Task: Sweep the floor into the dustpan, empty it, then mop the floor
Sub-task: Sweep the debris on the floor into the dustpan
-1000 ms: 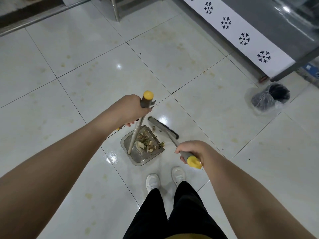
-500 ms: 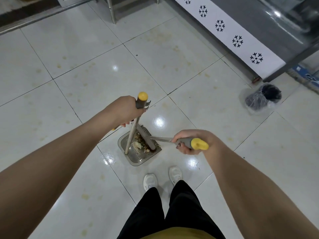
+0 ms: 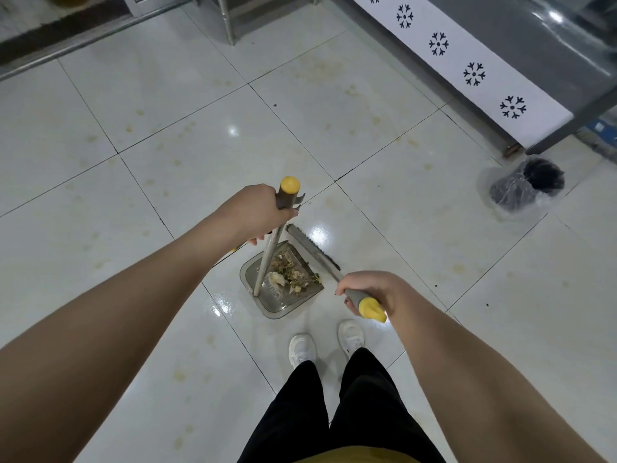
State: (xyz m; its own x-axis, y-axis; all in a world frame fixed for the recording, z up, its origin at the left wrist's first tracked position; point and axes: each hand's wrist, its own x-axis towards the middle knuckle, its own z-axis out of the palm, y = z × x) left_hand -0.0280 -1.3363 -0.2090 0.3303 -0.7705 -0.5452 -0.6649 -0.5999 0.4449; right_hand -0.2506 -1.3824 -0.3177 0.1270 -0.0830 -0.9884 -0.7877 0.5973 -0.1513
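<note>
A grey dustpan (image 3: 279, 303) rests on the white tiled floor (image 3: 367, 135) just ahead of my shoes. Food scraps and debris (image 3: 291, 275) lie heaped inside it. My left hand (image 3: 257, 213) grips the top of the dustpan's upright metal handle (image 3: 271, 255), below its yellow cap. My right hand (image 3: 370, 290) grips the broom's grey, yellow-tipped handle. The broom head (image 3: 312, 248) lies on the floor along the pan's open right edge, bristles facing away from the pan.
A black bin lined with a clear plastic bag (image 3: 526, 187) stands at the right. A steel counter with a white snowflake-patterned strip (image 3: 474, 73) runs along the upper right. A metal leg (image 3: 227, 20) stands at the top. Yellowish stains dot the tiles.
Half a second ago the broom head was inside the pan over the debris. It has swung back out to the pan's right edge, and my right hand has dropped lower.
</note>
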